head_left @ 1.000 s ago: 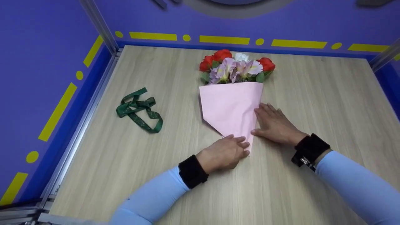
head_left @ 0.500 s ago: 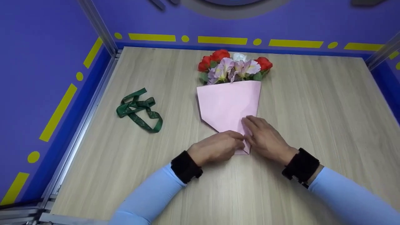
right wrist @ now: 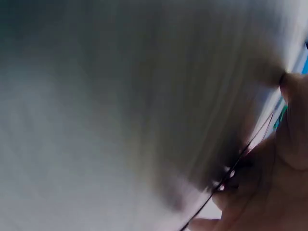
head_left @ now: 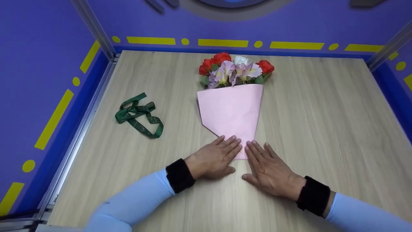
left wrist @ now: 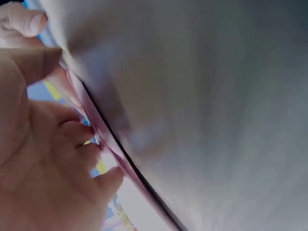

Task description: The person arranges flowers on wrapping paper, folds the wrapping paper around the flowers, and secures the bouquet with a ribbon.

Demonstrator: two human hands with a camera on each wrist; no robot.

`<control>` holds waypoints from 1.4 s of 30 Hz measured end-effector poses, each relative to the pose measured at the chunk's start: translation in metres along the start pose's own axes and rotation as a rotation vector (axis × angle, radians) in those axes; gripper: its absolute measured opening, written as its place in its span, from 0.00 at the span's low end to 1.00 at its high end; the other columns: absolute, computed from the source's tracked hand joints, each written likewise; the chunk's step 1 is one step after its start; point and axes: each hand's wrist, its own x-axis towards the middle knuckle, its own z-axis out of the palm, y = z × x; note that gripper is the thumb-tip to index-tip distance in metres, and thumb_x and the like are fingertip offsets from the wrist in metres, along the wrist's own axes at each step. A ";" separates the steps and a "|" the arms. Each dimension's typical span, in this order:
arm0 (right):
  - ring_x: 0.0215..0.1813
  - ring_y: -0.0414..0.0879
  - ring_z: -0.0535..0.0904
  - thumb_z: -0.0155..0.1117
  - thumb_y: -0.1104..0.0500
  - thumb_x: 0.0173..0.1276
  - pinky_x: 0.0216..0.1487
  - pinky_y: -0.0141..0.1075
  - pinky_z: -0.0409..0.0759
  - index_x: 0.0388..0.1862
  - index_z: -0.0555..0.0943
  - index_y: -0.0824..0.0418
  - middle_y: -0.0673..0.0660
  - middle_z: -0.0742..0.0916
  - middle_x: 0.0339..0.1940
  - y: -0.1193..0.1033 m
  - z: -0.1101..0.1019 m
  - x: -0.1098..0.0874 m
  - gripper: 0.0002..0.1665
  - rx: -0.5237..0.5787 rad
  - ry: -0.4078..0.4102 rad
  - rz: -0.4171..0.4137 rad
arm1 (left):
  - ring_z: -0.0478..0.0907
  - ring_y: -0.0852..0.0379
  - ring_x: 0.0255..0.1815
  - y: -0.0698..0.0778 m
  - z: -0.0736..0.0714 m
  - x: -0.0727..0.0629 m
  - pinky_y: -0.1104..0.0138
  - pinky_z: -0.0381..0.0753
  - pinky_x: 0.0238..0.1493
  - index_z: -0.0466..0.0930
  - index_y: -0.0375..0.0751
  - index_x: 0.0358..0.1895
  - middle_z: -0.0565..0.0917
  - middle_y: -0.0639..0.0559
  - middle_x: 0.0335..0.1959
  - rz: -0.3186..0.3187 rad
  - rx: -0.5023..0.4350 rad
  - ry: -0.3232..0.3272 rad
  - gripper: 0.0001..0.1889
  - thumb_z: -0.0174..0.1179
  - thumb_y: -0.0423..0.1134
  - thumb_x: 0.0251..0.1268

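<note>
A bouquet of red, white and lilac flowers point(head_left: 236, 72) lies on the table, wrapped in pink paper point(head_left: 230, 109) that narrows toward the person. The left hand point(head_left: 214, 158) rests with straight fingers on the lower left part of the paper. At the lower right edge, the right hand point(head_left: 270, 170) touches the paper with its fingertips, fingers straight and thumb spread. In the left wrist view, the left hand's fingers point(left wrist: 79, 139) reach over the paper's edge. The right wrist view shows the right hand point(right wrist: 269, 178) low against the table, partly dark.
A loose green ribbon point(head_left: 140, 116) lies in a tangle on the wooden table point(head_left: 322, 129), left of the bouquet. Blue panels with yellow marks point(head_left: 222, 43) stand behind the table and along its sides. A metal rail point(head_left: 83, 129) runs along the left edge.
The right hand has come from the paper's right side down to its lower end. The left hand's fingers, bent half a second ago, now lie flat. The lower end now looks folded up.
</note>
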 end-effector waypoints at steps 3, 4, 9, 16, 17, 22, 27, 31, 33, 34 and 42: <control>0.87 0.64 0.54 0.43 0.32 0.84 0.83 0.62 0.54 0.83 0.56 0.74 0.72 0.60 0.85 0.000 0.001 -0.001 0.51 -0.024 0.006 -0.025 | 0.36 0.53 0.90 -0.003 0.001 0.002 0.55 0.40 0.88 0.38 0.42 0.88 0.42 0.47 0.89 0.029 -0.029 -0.019 0.46 0.41 0.67 0.82; 0.87 0.64 0.54 0.42 0.33 0.85 0.83 0.62 0.54 0.84 0.55 0.73 0.72 0.60 0.85 0.000 0.001 -0.001 0.51 -0.026 0.004 -0.035 | 0.35 0.53 0.90 -0.004 0.001 0.002 0.55 0.39 0.88 0.38 0.42 0.88 0.42 0.47 0.89 0.040 -0.039 -0.021 0.47 0.41 0.67 0.82; 0.87 0.63 0.52 0.40 0.33 0.85 0.84 0.61 0.53 0.84 0.54 0.73 0.71 0.58 0.86 0.002 0.002 0.001 0.51 0.011 -0.029 -0.063 | 0.35 0.55 0.89 -0.019 0.007 -0.005 0.56 0.37 0.87 0.37 0.44 0.88 0.40 0.50 0.89 0.059 -0.052 -0.022 0.47 0.39 0.70 0.81; 0.87 0.62 0.52 0.41 0.32 0.84 0.84 0.62 0.51 0.84 0.54 0.73 0.71 0.58 0.86 0.004 0.000 0.001 0.52 0.048 -0.033 -0.062 | 0.37 0.56 0.89 -0.046 0.012 -0.022 0.51 0.37 0.87 0.39 0.47 0.88 0.41 0.54 0.89 -0.026 -0.084 -0.037 0.45 0.35 0.71 0.81; 0.88 0.62 0.52 0.41 0.32 0.84 0.84 0.62 0.51 0.84 0.54 0.73 0.71 0.58 0.86 0.005 0.000 0.001 0.52 0.049 -0.034 -0.062 | 0.38 0.56 0.89 -0.050 0.012 -0.024 0.51 0.38 0.87 0.39 0.47 0.88 0.42 0.54 0.89 -0.048 -0.090 -0.038 0.45 0.35 0.71 0.82; 0.88 0.62 0.50 0.39 0.31 0.85 0.84 0.62 0.49 0.85 0.52 0.72 0.71 0.57 0.86 0.004 0.000 0.001 0.52 0.048 -0.039 -0.064 | 0.40 0.53 0.89 -0.068 0.015 -0.035 0.49 0.41 0.87 0.43 0.47 0.88 0.47 0.54 0.89 -0.143 -0.099 -0.025 0.42 0.36 0.67 0.84; 0.88 0.61 0.49 0.37 0.31 0.85 0.85 0.62 0.48 0.85 0.51 0.72 0.70 0.55 0.87 0.003 0.001 0.002 0.52 0.047 -0.060 -0.061 | 0.40 0.50 0.90 -0.082 0.016 -0.042 0.47 0.41 0.87 0.45 0.48 0.88 0.49 0.54 0.89 -0.246 -0.108 -0.024 0.40 0.36 0.66 0.85; 0.88 0.61 0.49 0.37 0.31 0.85 0.85 0.62 0.48 0.85 0.51 0.72 0.70 0.56 0.87 0.001 0.001 0.004 0.52 0.053 -0.061 -0.057 | 0.39 0.46 0.90 -0.090 0.014 -0.047 0.43 0.40 0.86 0.45 0.46 0.88 0.49 0.51 0.88 -0.288 -0.126 -0.034 0.41 0.36 0.66 0.84; 0.88 0.61 0.49 0.38 0.32 0.85 0.85 0.62 0.48 0.85 0.52 0.72 0.70 0.56 0.87 0.000 0.001 0.006 0.51 0.063 -0.055 -0.059 | 0.40 0.44 0.89 -0.094 0.012 -0.051 0.40 0.39 0.85 0.47 0.43 0.87 0.50 0.48 0.88 -0.325 -0.124 -0.041 0.41 0.38 0.66 0.84; 0.88 0.61 0.50 0.38 0.32 0.85 0.85 0.62 0.48 0.85 0.52 0.72 0.70 0.56 0.87 0.000 0.001 0.006 0.51 0.068 -0.053 -0.060 | 0.40 0.43 0.89 -0.095 0.011 -0.053 0.39 0.40 0.85 0.48 0.41 0.87 0.50 0.46 0.88 -0.354 -0.124 -0.044 0.42 0.39 0.66 0.84; 0.85 0.62 0.61 0.47 0.30 0.82 0.81 0.63 0.59 0.82 0.62 0.70 0.68 0.67 0.83 0.004 -0.002 0.005 0.51 0.032 0.056 -0.068 | 0.45 0.31 0.87 -0.088 -0.026 -0.067 0.37 0.52 0.83 0.49 0.24 0.83 0.53 0.27 0.84 -0.600 -0.232 -0.018 0.43 0.52 0.55 0.83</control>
